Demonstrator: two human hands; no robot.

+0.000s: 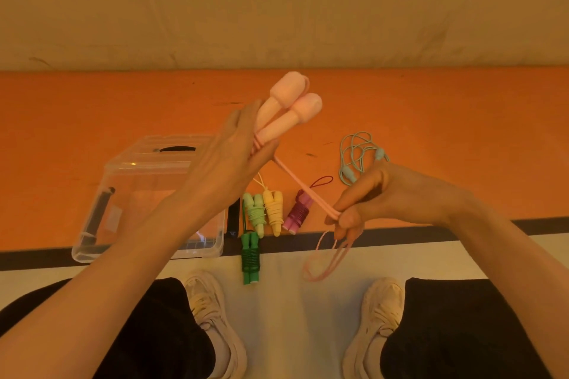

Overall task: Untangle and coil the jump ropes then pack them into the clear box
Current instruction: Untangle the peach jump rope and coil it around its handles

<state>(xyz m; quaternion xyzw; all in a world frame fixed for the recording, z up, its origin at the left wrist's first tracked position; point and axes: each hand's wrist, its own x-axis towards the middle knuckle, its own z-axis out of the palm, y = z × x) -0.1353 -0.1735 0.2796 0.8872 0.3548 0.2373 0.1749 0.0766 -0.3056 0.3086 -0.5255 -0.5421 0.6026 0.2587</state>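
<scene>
My left hand grips the two pink handles of a pink jump rope, held side by side and pointing up and away. The pink cord runs taut down to my right hand, which pinches its strands; loose loops hang below those fingers. The clear box sits empty at the left, partly behind my left forearm. On the floor lie coiled ropes: dark green, light green, yellow and purple. A teal rope lies loose and uncoiled at the right.
The clear lid with a dark handle slot rests behind the box. Orange matting covers the floor up to a pale wall. A dark stripe edges the mat, with white floor nearer me. My shoes and black trouser legs fill the bottom.
</scene>
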